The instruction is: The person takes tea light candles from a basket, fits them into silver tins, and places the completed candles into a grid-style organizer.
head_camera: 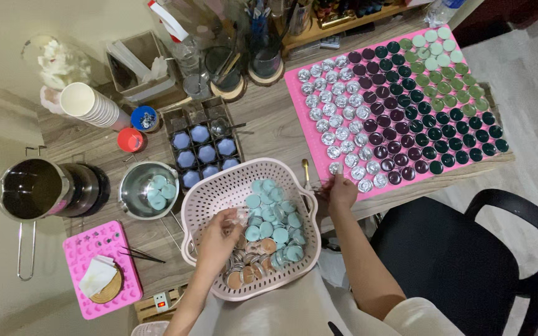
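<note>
Head view, items listed from the lap outward.

Pink basket: perforated plastic, resting on the person's lap against the table edge, so both hands reach it without stretching. It holds a heap of small round tins, some filled pale blue, some tan, some bare metal.

Left hand: inside the basket, fingers curled over the tins near the heap's left side; it seems to pinch one, though the grip is too small to read for certain.

Right hand: at the near edge of the pink mat, fingertips closed on a silver tin at the end of a row.

Pink mat: lies flat on the wooden table, carrying rows of tins sorted by colour in bands, silver, dark purple, dark green and pale green, touching side by side.

Small saucepan: left of the basket, with several blue discs inside.

Black mould tray: behind the saucepan, its cells holding blue hexagonal pieces.

Steel pitcher: far left, lying on its side.

Paper cup stack: beyond it, also on its side.

Black chair: right of the person.
</note>
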